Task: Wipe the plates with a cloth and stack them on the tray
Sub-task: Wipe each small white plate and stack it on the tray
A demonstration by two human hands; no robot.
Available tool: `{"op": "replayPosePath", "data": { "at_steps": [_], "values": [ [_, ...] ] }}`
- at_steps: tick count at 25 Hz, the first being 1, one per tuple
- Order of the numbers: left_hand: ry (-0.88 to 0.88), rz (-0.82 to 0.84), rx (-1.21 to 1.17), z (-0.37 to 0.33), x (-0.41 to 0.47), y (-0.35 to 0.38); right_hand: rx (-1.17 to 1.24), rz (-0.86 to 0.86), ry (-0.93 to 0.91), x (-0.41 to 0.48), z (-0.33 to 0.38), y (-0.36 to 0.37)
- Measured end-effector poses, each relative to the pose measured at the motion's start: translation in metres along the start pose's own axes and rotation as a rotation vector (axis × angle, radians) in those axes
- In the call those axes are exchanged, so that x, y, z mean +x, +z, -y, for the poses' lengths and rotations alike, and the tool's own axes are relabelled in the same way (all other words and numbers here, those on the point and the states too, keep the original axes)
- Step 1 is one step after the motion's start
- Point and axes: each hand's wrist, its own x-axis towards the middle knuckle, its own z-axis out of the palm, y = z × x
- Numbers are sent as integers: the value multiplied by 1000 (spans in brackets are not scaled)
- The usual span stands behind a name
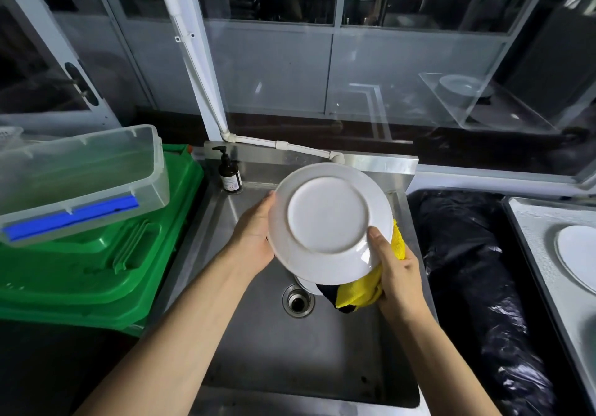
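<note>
I see the steel sink (258,335) below the white plate (329,222), held underside up. My left hand (254,238) cups its left rim, fingers hidden behind. My right hand (398,273) pinches the lower right rim together with the yellow cloth (364,290), mostly hidden beneath.

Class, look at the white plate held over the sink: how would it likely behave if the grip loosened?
The white plate looks glazed and glossy, so probably slippery, especially if wet. It seems rigid ceramic, likely to chip or break on the steel sink below. The left hand and right hand grip only its rim, so it could tilt easily.
</note>
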Motion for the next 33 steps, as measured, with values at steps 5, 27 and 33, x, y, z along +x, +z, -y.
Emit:
{"op": "replayPosePath", "data": {
  "at_steps": [5,27,33],
  "values": [
    [53,-100,66,-3,-2,-1,-259,-296,79,7,5,0],
    [315,-46,271,-7,-19,14,-945,185,-810,28,27,70],
    [282,-50,274,-6,-23,25,-866,26,-781,36,26,81]
  ]
}}
